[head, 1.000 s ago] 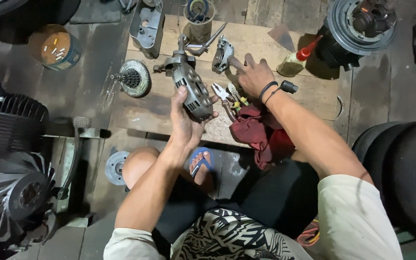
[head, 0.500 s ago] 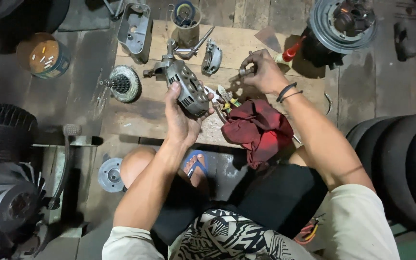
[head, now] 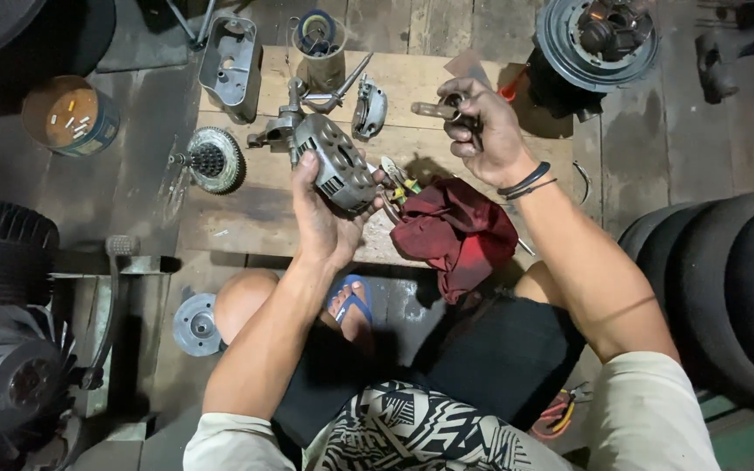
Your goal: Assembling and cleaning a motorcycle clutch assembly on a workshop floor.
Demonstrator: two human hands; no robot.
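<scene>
My left hand [head: 323, 218] grips a grey slotted alternator housing [head: 335, 164] that rests tilted on a low wooden board [head: 246, 218]. My right hand [head: 489, 131] is raised above the board's right side, closed on a small metal tool with a stubby handle [head: 436, 110]. Coloured wires [head: 400, 185] stick out beside the housing. A dark red rag [head: 455, 231] lies just right of it, under my right wrist.
On the board lie a metal bracket [head: 370, 108], a tin cup [head: 319, 48] and a cast cover [head: 230, 65]. A finned rotor [head: 210, 160] sits at the left edge, a tin can [head: 70, 115] farther left. Tyres [head: 717, 288] stand at right, a pulley assembly [head: 600, 39] top right.
My right hand has lifted off the board near the pliers and risen with the small tool in it. The left hand keeps its hold on the housing.
</scene>
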